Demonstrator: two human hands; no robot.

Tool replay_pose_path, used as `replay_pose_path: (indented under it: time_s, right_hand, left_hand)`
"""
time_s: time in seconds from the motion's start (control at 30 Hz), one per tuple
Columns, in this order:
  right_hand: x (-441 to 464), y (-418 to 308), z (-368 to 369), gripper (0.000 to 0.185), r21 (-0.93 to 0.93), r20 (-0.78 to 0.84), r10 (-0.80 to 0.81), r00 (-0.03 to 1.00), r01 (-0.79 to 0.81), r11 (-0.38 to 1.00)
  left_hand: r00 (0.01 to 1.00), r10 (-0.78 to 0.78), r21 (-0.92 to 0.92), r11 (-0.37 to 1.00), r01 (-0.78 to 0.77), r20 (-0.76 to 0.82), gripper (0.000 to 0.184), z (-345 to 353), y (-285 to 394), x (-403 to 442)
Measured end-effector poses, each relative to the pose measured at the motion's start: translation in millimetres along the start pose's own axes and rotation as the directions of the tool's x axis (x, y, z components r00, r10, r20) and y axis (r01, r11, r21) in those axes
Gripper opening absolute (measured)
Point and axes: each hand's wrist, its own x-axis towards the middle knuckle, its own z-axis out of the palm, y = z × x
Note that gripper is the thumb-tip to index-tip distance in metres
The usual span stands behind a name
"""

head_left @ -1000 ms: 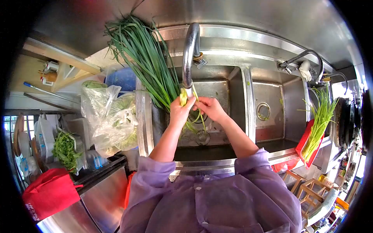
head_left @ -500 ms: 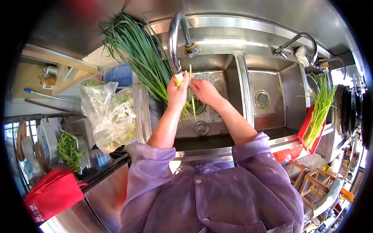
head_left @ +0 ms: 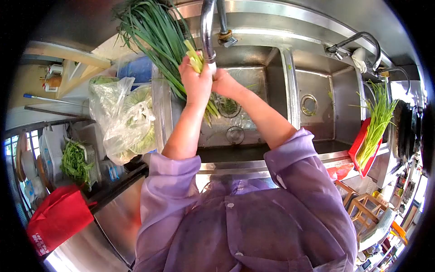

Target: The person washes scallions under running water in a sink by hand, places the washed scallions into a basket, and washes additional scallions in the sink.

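Note:
My left hand (head_left: 195,85) is wrapped round a small bunch of pale green stalks (head_left: 193,55). Their light ends stick out above the fist, and thin green ends hang below it over the left sink basin (head_left: 253,122). Close beside it, under the tap spout (head_left: 207,31), is my right hand (head_left: 224,85); its fingertips are hidden behind the left hand and spout, so its grip does not show. A large heap of long dark green leaves (head_left: 152,38) lies just left of the tap, reaching down behind my left hand.
A clear plastic bag of greens (head_left: 120,120) sits left of the sink, near a blue container (head_left: 136,70). A red basket of thin green stalks (head_left: 369,140) stands on the right. A second basin (head_left: 317,131) has its own tap (head_left: 362,36). Leafy greens (head_left: 74,161) lie far left.
Both hands have moved slightly up and left in the view, the right closing in against the left. A single stalk that hung between them no longer shows. The whole view has shifted a little.

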Motion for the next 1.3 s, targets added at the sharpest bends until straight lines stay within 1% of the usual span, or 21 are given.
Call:
replay_pose_path:
  time_s: [0.03, 0.1, 0.13, 0.17, 0.23, 0.3, 0.33, 0.37, 0.43, 0.5, 0.63, 0.7, 0.77, 0.8, 0.87, 0.9, 1.0, 1.03, 1.1, 1.13, 1.3]
  right_hand:
    - [-2.6, -1.6, 3.0, 0.034, 0.006, 0.006, 0.003, 1.000, -0.003, 1.000]
    - [-10.7, -10.0, 5.1, 0.035, 0.153, -0.243, -0.107, 0.964, 0.147, 0.977]
    - [-0.8, 11.1, 3.7, 0.043, -0.089, -0.082, -0.081, 0.993, 0.074, 0.993]
    - [-1.4, 34.7, 8.6, 0.043, -0.083, -0.078, -0.080, 0.994, 0.073, 0.994]
    - [-12.3, 73.1, 25.1, 0.048, -0.592, -0.074, -0.089, 0.993, 0.028, 0.805]
    - [-24.8, 141.6, 68.6, 0.041, -0.773, -0.167, -0.048, 0.985, -0.101, 0.626]
    - [-28.1, 157.5, 85.1, 0.033, -0.821, -0.003, 0.074, 0.997, -0.045, 0.568]
    - [-31.4, 172.4, 102.5, 0.026, -0.856, 0.151, 0.201, 0.968, 0.026, 0.516]
    - [-50.1, 237.3, 161.6, 0.021, -0.793, 0.074, 0.041, 0.996, 0.034, 0.609]
    - [-70.4, 240.1, 160.4, 0.020, -0.800, 0.378, -0.161, 0.911, 0.410, 0.439]
    - [-80.1, 240.8, 137.3, 0.021, -0.752, 0.415, 0.027, 0.909, 0.327, 0.572]
    - [-72.5, 205.2, 90.3, 0.025, -0.655, -0.105, 0.275, 0.956, -0.275, 0.704]
    - [-58.1, 239.2, 47.9, 0.027, -0.599, -0.359, 0.386, 0.850, -0.527, 0.603]
    - [-49.1, 252.1, 19.4, 0.036, -0.365, -0.480, 0.488, 0.729, -0.671, 0.645]
    - [-37.8, 258.5, -15.6, 0.044, -0.168, -0.639, 0.570, 0.517, -0.817, 0.552]
    - [-31.1, 253.3, -26.6, 0.043, -0.225, -0.721, 0.521, 0.456, -0.866, 0.446]
    - [-13.5, 285.1, -32.8, 0.039, -0.258, -0.707, 0.541, 0.455, -0.879, 0.402]
    - [-16.1, 287.4, -24.8, 0.039, -0.258, -0.700, 0.550, 0.455, -0.880, 0.399]
    - [-19.3, 275.4, -11.5, 0.031, -0.345, -0.439, 0.449, 0.779, -0.607, 0.716]
    - [-23.0, 247.6, -5.0, 0.031, -0.377, -0.435, 0.347, 0.831, -0.518, 0.767]
    - [-45.6, 80.2, 15.5, 0.022, -0.077, -0.380, 0.031, 0.924, -0.065, 0.995]
  left_hand:
    - [1.000, -0.005, 0.007, 1.000, 0.005, 0.002, 0.019, -0.4, -4.7, -0.7]
    - [0.908, -0.337, -0.405, 0.815, 0.414, 0.250, 0.019, -1.8, -13.4, -1.1]
    - [0.906, -0.343, -0.398, 0.817, 0.417, 0.247, 0.019, -7.7, -9.1, 0.6]
    - [0.912, -0.350, -0.423, 0.809, 0.409, 0.214, 0.018, -14.4, -4.4, 0.7]
    - [0.918, -0.367, -0.472, 0.789, 0.394, 0.152, 0.020, -31.1, 15.5, 4.0]
    - [0.937, -0.345, -0.419, 0.843, 0.337, 0.058, 0.021, -53.4, 23.9, 12.1]
    - [0.932, -0.361, -0.523, 0.790, 0.319, 0.024, 0.019, -61.0, 29.0, 15.3]
    - [0.941, -0.335, -0.474, 0.824, 0.312, 0.037, 0.018, -72.5, 24.7, 15.9]
    - [0.924, -0.380, -0.466, 0.810, 0.355, 0.045, 0.024, -84.5, 32.6, 15.5]
    - [0.924, -0.376, -0.478, 0.799, 0.365, 0.077, 0.024, -90.9, 28.7, 8.4]
    - [0.920, -0.353, -0.499, 0.774, 0.391, 0.172, 0.025, -100.1, 17.5, -7.0]
    - [0.904, -0.393, -0.527, 0.739, 0.420, 0.170, 0.025, -100.3, 12.4, -14.7]
    - [0.898, -0.400, -0.580, 0.693, 0.427, 0.184, 0.017, -100.2, 4.8, -21.9]
    - [0.895, -0.397, -0.573, 0.693, 0.437, 0.203, 0.015, -99.3, 3.1, -24.8]
    - [0.883, -0.417, -0.570, 0.680, 0.461, 0.216, 0.014, -94.4, 2.6, -31.7]
    - [0.868, -0.445, -0.565, 0.666, 0.486, 0.223, 0.013, -92.1, 1.0, -34.8]
    - [0.860, -0.434, -0.530, 0.679, 0.508, 0.269, 0.012, -88.7, -6.9, -44.6]
    - [0.850, -0.439, -0.526, 0.669, 0.526, 0.292, 0.012, -87.4, -7.3, -48.3]
    - [0.839, -0.459, -0.531, 0.652, 0.541, 0.292, 0.010, -81.9, -8.0, -52.7]
    - [0.810, -0.504, -0.503, 0.637, 0.584, 0.301, 0.010, -78.2, -8.0, -53.4]
    - [0.750, -0.493, -0.329, 0.689, 0.646, 0.440, 0.020, -54.1, -9.7, -43.8]
